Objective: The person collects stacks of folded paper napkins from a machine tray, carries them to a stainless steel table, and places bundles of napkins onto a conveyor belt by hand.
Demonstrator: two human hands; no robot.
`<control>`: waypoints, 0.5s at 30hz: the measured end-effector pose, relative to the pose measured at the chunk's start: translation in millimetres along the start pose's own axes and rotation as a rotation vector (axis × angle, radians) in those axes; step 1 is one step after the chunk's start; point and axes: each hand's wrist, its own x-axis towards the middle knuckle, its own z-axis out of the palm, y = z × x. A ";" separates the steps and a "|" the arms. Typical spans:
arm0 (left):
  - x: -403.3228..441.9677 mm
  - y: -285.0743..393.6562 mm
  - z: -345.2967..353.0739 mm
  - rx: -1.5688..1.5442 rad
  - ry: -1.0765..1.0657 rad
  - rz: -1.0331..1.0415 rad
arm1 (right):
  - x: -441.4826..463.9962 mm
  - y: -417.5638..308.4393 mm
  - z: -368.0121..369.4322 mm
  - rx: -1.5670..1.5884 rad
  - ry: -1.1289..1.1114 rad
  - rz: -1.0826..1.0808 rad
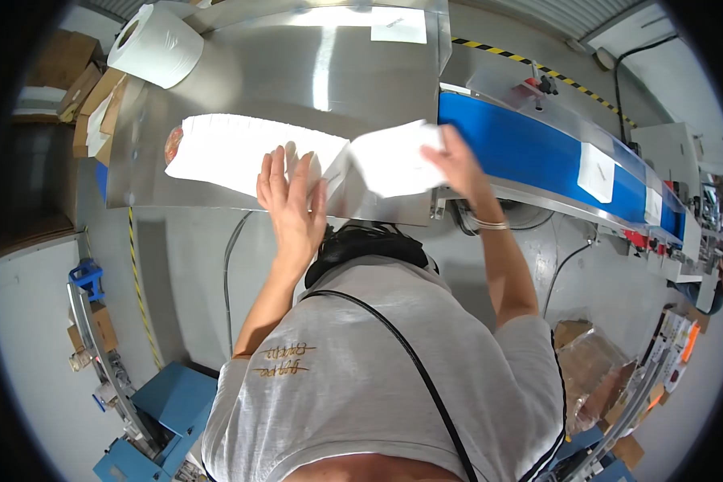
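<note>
Rests the left hand (291, 189), with fingers spread, on the right end of a long, close-packed row of flat white pieces (237, 153). Pinches the right edge of a single white piece (390, 165) between thumb and fingers of the right hand (458, 165), slightly blurred. Holds that piece by the row's right end, above the metal table (273, 80); cannot tell if touching the row. Has a reddish thing (173, 145), too small to make out, at the row's left end. Faces a white roll (159, 48) at the far left and a white sheet (398, 26) at the far right of the tabletop. Has, to the right, a blue conveyor belt (514, 153) bearing two more white pieces (597, 173).
</note>
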 end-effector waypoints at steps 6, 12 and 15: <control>-1.2 -7.4 1.3 0.004 0.040 0.057 | -5.3 70.2 -176.1 -0.752 0.899 0.051; -0.4 -9.2 2.0 0.018 0.058 0.088 | -8.5 19.5 -115.1 -1.252 0.879 -0.378; -0.6 -12.5 -0.9 0.015 -0.014 0.105 | -0.5 -36.9 0.0 -0.454 0.060 -0.371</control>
